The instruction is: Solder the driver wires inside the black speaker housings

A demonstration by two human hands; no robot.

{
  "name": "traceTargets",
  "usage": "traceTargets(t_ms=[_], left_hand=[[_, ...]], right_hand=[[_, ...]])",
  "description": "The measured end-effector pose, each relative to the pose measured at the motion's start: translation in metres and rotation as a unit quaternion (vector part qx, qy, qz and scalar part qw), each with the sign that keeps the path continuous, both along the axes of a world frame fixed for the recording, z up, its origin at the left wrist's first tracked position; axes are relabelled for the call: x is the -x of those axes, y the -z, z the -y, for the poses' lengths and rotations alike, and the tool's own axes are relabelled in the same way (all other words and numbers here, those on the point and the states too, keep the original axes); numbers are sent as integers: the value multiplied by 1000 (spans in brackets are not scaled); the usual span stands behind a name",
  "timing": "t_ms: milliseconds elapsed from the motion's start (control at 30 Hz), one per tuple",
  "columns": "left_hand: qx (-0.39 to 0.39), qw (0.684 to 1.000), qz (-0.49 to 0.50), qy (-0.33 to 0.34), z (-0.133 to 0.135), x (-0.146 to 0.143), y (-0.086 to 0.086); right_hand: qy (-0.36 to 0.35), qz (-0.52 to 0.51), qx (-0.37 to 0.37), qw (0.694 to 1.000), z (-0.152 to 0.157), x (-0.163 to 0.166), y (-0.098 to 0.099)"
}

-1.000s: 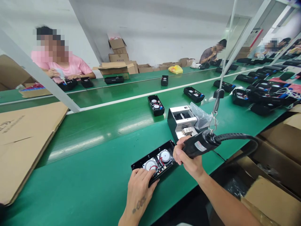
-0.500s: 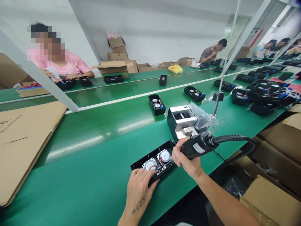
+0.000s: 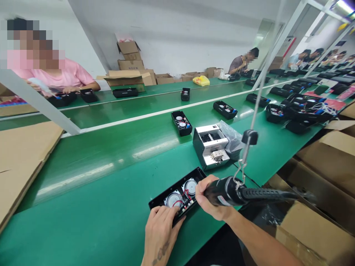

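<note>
An open black speaker housing [image 3: 177, 192] with two round silver drivers and red wires lies on the green belt near the front edge. My left hand [image 3: 162, 225] presses down on its near left end, fingers curled over the rim. My right hand [image 3: 210, 201] is wrapped around a black electric screwdriver [image 3: 230, 192], whose tip points into the housing's right end. The tool hangs from a cord and hook [image 3: 244, 159], and its cable [image 3: 274, 194] trails right.
A white screw feeder box [image 3: 209, 146] with a plastic bag beside it stands just beyond the housing. More black housings [image 3: 181, 123] ride the belt. Cardboard sheets [image 3: 22, 155] lie at left, open cartons [image 3: 318, 221] at right. A person in pink [image 3: 55, 79] works across the line.
The view has shifted down and left. My right hand has lowered and tilted the screwdriver flatter, toward the housing. My left hand stays on the housing.
</note>
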State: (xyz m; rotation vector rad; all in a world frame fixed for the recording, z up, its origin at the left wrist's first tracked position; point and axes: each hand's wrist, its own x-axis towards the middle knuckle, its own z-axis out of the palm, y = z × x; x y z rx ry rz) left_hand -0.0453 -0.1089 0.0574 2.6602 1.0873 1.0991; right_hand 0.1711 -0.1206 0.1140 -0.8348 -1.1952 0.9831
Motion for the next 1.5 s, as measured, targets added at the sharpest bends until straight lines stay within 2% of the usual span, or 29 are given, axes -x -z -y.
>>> traceTargets(t_ms=[100,167,233,300,333,433,567,700,767,867,933,1033,1133,1267,1367,1500], left_hand=[[4,1000,7,-16,-4,3,7],[21,999,7,-33,-6,5,10],[28,999,-1,-36,-8,6,12],[21,999,-4,-30,-9,5,12],[15,999,-1,-28,-9,5,12],[8,999,7,-36,-9,3,13],[8,999,6,-35,-8,3,16],[19,999,6,-38,-7,3,16],[18,999,10,-38,-6,3,14],[19,999,3,-26,-7,4,10],[27,999,-9,-18,-7,5,9],[34,999,-14,-15,-7,7,10],[43,999,-9,-20,-6,5,11],[60,998,-2,-27,-3,1,6],[69,997,-4,-25,-3,1,3],[75,997,3,-20,-2,1,5]], right_hand=[[11,20,-25,999,-2,-2,-16],[50,-7,-34,998,-9,-14,-30],[170,-38,-61,983,-22,-37,-47],[317,-36,-94,943,-41,-63,-60],[359,-14,-103,927,-52,-76,-64],[385,55,-86,917,-77,-103,-65],[327,100,-32,939,-80,-109,-56],[168,154,98,969,-54,-99,-52],[88,145,131,977,-39,-92,-50],[20,37,87,995,-23,-81,-50],[6,-37,45,998,-17,-72,-54],[-9,-91,11,996,-14,-53,-63],[-49,-112,-12,992,-12,-29,-67],[-102,-120,-33,987,-12,5,-58],[-139,-125,-31,982,-14,26,-49],[-157,-105,-20,982,-18,40,-48]])
